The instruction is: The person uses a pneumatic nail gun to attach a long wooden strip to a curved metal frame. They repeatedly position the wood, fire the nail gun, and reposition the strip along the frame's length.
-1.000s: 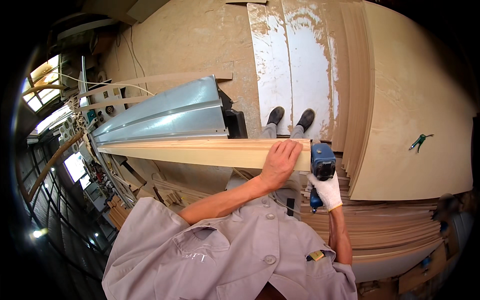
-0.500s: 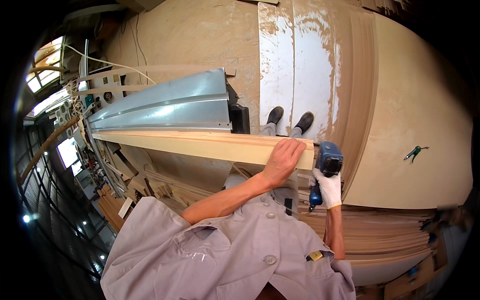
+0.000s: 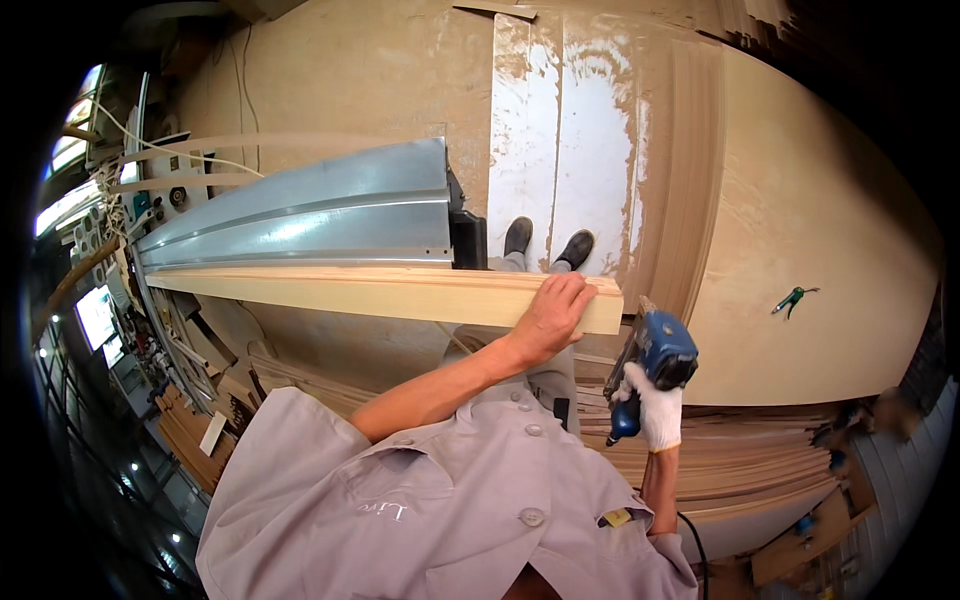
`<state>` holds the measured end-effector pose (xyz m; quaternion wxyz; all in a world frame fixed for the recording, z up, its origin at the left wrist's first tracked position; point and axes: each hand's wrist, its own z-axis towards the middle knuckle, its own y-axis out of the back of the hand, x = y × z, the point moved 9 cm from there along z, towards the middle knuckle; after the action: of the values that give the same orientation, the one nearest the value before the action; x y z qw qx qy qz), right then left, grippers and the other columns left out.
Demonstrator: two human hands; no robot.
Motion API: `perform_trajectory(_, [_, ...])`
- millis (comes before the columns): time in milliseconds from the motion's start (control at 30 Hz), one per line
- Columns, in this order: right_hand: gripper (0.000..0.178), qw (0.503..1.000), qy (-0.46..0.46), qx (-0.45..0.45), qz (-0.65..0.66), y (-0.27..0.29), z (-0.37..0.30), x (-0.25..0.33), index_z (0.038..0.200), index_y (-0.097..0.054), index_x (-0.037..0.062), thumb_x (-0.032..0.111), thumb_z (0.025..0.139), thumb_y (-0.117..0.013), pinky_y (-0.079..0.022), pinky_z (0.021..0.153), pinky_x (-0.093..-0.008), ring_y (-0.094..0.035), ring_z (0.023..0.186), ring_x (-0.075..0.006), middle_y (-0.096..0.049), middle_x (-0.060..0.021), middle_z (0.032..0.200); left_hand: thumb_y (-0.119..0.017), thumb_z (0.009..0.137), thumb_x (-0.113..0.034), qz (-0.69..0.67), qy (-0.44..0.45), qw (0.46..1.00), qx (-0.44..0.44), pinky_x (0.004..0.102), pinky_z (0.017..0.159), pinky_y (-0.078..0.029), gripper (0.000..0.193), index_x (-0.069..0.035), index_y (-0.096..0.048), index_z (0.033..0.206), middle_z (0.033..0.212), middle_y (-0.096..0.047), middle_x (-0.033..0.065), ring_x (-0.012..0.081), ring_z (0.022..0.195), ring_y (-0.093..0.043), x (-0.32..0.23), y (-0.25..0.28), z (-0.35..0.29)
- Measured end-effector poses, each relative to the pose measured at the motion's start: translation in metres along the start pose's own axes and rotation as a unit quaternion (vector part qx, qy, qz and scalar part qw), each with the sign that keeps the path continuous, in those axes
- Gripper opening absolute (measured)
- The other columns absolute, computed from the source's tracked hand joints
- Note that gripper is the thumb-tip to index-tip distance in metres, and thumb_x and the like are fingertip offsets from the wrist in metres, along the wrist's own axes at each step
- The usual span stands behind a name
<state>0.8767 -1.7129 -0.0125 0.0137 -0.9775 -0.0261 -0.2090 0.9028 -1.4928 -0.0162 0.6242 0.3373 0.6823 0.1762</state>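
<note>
My bare left hand [image 3: 548, 318] is wrapped over the right end of a long, pale stack of wooden strips [image 3: 380, 303]. Layered edges show along the top of the stack, and its far left end lies by a metal frame. My right hand [image 3: 660, 412], in a white knitted glove, grips a blue nail gun [image 3: 668, 345] with a dark cap. The tool is tilted, its nose pointing up and left, a little to the right of the stack's end and apart from it. Part of its handle is hidden by the glove.
Behind the stack runs a grey sheet-metal cover [image 3: 320, 205] with a black end piece [image 3: 468, 240]. A large pale panel [image 3: 800, 240] at the right bears a small green-handled tool [image 3: 790, 300]. Stacked boards [image 3: 740, 460] lie below it. A black hose [image 3: 700, 545] hangs near my right arm.
The nail gun has drawn away from the stack's end, down and to the right, and tilted. My left hand keeps its hold on the stack. The whole view has shifted slightly.
</note>
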Motion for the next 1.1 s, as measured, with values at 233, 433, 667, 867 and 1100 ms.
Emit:
perform_trajectory(233, [0.011,0.997,-0.054,0.019,-0.050,-0.027,0.038,0.001,0.086,-0.062,-0.0004,0.002,0.090,-0.072,-0.050,0.050,-0.0324,-0.057,0.053,-0.0158,-0.059,-0.0049,0.067,-0.092,0.063,-0.015,-0.010,-0.024,1.000,-0.004,0.0499,0.116,-0.035,0.088,0.002,-0.051,0.139,0.131,-0.052,0.0186,0.0375,0.133,-0.048,-0.002,0.009,0.001])
perform_trajectory(433, [0.011,0.997,-0.065,0.023,-0.032,-0.026,0.030,-0.002,0.085,-0.063,-0.0005,0.002,0.090,-0.073,-0.051,0.053,-0.0319,-0.058,0.055,-0.0150,-0.061,-0.0048,0.069,-0.091,0.063,-0.014,0.004,-0.007,1.000,0.009,0.0498,0.115,-0.035,0.086,0.002,-0.052,0.137,0.131,-0.052,0.0186,0.0369,0.131,-0.048,-0.001,0.004,0.001])
perform_trajectory(667, [0.017,0.986,0.045,0.045,-0.155,-0.002,-0.033,0.016,0.101,-0.067,-0.0008,0.011,0.095,-0.077,-0.057,0.074,-0.0341,-0.069,0.075,-0.0162,-0.070,-0.0065,0.084,-0.090,0.064,-0.014,0.006,-0.013,1.000,0.001,0.0497,0.115,-0.035,0.084,0.002,-0.052,0.137,0.131,-0.052,0.0190,0.0371,0.132,-0.048,-0.001,0.008,-0.001])
perform_trajectory(867, [0.040,0.925,0.164,0.032,-0.342,-0.028,-0.064,0.023,0.109,-0.067,0.0030,0.028,0.086,-0.087,-0.055,0.081,-0.0389,-0.069,0.084,-0.0242,-0.072,-0.0084,0.094,-0.090,0.064,-0.012,-0.007,-0.017,1.000,0.005,0.0496,0.115,-0.035,0.084,0.003,-0.051,0.137,0.132,-0.052,0.0193,0.0373,0.132,-0.048,-0.002,0.007,0.002])
perform_trajectory(1100, [0.043,0.974,0.075,-0.014,-0.215,-0.015,-0.047,-0.003,0.110,-0.062,-0.0005,0.020,0.084,-0.089,-0.057,0.079,-0.0340,-0.070,0.088,-0.0185,-0.072,-0.0080,0.100,-0.090,0.064,-0.011,-0.008,-0.020,1.000,0.000,0.0497,0.115,-0.035,0.083,0.003,-0.052,0.136,0.132,-0.052,0.0195,0.0374,0.132,-0.048,-0.003,0.008,0.001])
